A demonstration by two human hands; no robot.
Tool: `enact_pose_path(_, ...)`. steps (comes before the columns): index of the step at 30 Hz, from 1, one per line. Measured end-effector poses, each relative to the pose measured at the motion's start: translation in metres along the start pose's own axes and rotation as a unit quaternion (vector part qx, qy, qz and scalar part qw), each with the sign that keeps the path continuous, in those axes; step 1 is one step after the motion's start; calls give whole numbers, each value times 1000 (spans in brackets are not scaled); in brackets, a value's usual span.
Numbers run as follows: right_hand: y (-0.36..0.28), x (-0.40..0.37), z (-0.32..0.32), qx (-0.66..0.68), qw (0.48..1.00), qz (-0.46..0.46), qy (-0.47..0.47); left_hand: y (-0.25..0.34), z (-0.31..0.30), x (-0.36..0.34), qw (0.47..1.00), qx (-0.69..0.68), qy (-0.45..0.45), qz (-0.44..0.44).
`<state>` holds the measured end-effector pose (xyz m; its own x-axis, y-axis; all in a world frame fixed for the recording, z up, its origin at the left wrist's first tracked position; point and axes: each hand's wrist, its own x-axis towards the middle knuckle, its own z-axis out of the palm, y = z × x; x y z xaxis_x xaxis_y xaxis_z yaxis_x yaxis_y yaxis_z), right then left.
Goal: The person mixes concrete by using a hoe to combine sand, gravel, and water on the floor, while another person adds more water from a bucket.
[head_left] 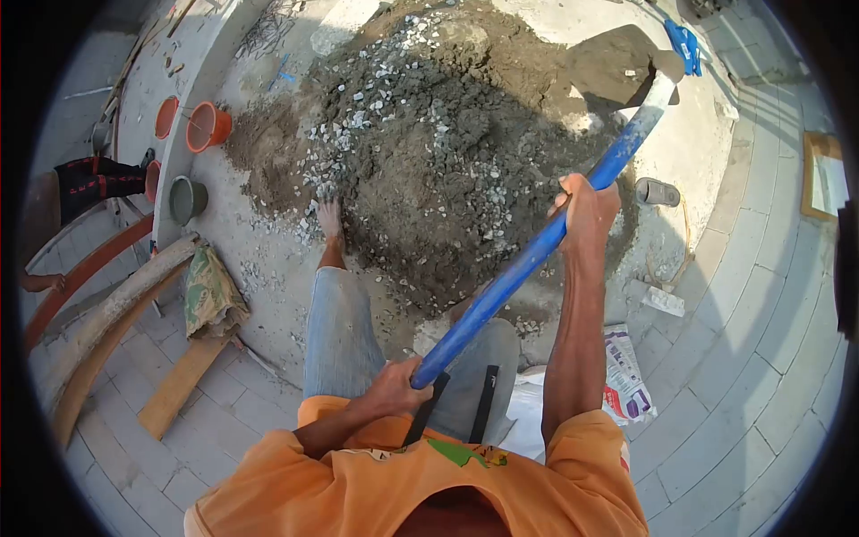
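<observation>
At frame centre, the shovel [510, 273] slants from 6 o'clock up to 1 o'clock; its blade end sits at the far edge of the sand-gravel pile [429, 152]. L hand [394, 385] has fingers closed round the handle's lower end. R hand [586, 210] has fingers wrapped round the shaft approx. midway. A bare foot [329, 219] touches the pile's near-left edge. Orange buckets [208, 125] & a grey bucket [186, 199] are at 10 o'clock, and a printed bag [626, 376] lies on the paving at 4 o'clock.
</observation>
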<state>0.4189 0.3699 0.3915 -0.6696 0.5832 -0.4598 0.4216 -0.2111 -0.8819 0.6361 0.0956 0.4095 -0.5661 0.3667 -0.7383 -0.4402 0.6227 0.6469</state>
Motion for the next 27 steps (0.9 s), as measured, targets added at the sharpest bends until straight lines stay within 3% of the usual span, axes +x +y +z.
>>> enact_pose_path(1,-35,3,2,-23,999,-26,4,4,-1,25,999,-46,-9,17)
enact_pose_path(2,-58,15,6,-25,997,-79,13,22,-7,48,994,-36,41,98)
enact_pose_path(4,-93,37,16,-53,988,-145,33,37,-19,93,989,-95,9,117)
enact_pose_path(6,-98,69,31,-34,984,-172,39,44,-31,111,984,-141,-12,111)
enact_pose_path(8,-77,70,60,-124,976,-174,42,18,-47,123,972,-196,-29,125)
enact_pose_path(10,0,49,109,-163,982,-92,33,-28,-78,92,968,-242,-48,53)
enact_pose_path(11,64,30,133,-167,986,-10,21,-88,-81,70,985,-164,-57,-6)
enact_pose_path(12,150,7,158,-158,987,25,24,-134,-88,30,967,-191,-78,-146)
enact_pose_path(14,284,-60,207,-136,976,172,-6,-196,-138,-35,962,-164,-41,-215)
enact_pose_path(16,293,-102,226,-103,976,192,0,-196,-202,-64,959,-125,-101,-234)
enact_pose_path(19,255,-157,247,-71,970,232,8,-201,-242,-115,976,-53,-65,-199)
enact_pose_path(21,256,-203,270,-35,967,250,23,-214,-294,-141,972,-22,-106,-208)
enact_pose_path(24,276,-239,307,-11,970,244,14,-274,-336,-170,982,42,-83,-164)
enact_pose_path(27,239,-246,333,34,973,224,38,-290,-337,-159,989,37,-57,-132)
